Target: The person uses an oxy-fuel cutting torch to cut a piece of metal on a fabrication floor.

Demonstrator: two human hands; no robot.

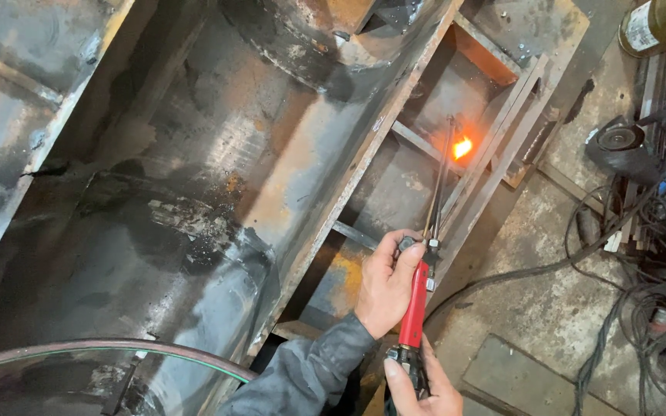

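Note:
A cutting torch with a red handle (415, 302) runs up from the bottom middle. Its thin metal tubes (439, 181) reach into a rusty steel frame (495, 150), where an orange flame (462, 146) burns at the tip against the frame's inner wall. My left hand (383, 283), in a grey sleeve, wraps the top of the handle with the thumb by the valve knob. At the bottom edge, my right hand (419, 389) grips the torch's lower end and is partly cut off by the frame edge.
A large scorched steel shell (217, 154) fills the left and middle. On the concrete floor at right lie an angle grinder (618, 140), tangled cables (641, 254) and a flat steel plate (522, 377). A yellow-green drum (657, 23) lies top right.

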